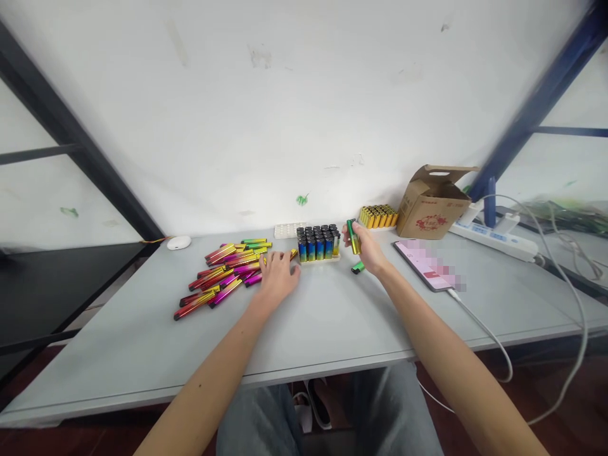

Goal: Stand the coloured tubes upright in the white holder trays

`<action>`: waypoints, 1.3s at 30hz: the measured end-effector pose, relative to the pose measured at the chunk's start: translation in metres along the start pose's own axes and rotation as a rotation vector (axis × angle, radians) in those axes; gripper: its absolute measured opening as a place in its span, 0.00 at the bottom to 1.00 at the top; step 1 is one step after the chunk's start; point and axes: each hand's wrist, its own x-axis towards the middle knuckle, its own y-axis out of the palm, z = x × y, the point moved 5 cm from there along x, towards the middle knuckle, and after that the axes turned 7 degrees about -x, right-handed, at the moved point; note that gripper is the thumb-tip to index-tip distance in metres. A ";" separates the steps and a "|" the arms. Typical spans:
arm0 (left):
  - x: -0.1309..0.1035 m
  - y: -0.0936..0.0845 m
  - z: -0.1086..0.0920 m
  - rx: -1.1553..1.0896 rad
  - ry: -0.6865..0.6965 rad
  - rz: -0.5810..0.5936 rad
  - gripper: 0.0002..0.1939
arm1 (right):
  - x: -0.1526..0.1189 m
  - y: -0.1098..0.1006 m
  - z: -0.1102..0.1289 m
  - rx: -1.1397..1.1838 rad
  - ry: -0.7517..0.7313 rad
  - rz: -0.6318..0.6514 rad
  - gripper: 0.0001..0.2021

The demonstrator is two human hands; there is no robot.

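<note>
My right hand [367, 247] is closed round a shiny green-and-gold tube [354, 237], held tilted above the table. A green tube with a black end [358, 268] lies on the table just below it. My left hand [278, 273] rests at the right edge of a loose pile of metallic tubes [228, 285] in red, magenta, gold and green, its thumb apart from the fingers. A gold tube end [293, 254] shows by its fingertips. Between my hands, blue-and-gold tubes with black tops [317, 244] stand upright in rows in a pale holder [323, 261].
Behind the rows lies a white tray with holes [287, 230]. Yellow tubes [379, 216] stand in another holder beside an open cardboard box [430, 206]. At right are a charging phone [422, 263] and a power strip [498, 240] with cables. A white case [178, 242] sits at left.
</note>
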 end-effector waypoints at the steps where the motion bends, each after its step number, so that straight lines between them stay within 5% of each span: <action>1: 0.000 0.000 0.000 0.001 -0.001 0.001 0.18 | 0.000 -0.004 0.002 -0.092 -0.061 -0.040 0.17; 11: -0.001 -0.001 -0.001 0.015 0.003 0.020 0.17 | -0.002 -0.009 -0.001 -0.558 -0.320 0.018 0.08; 39: -0.001 -0.003 -0.002 -0.037 0.079 -0.079 0.14 | 0.001 -0.015 -0.005 -0.681 -0.385 0.023 0.10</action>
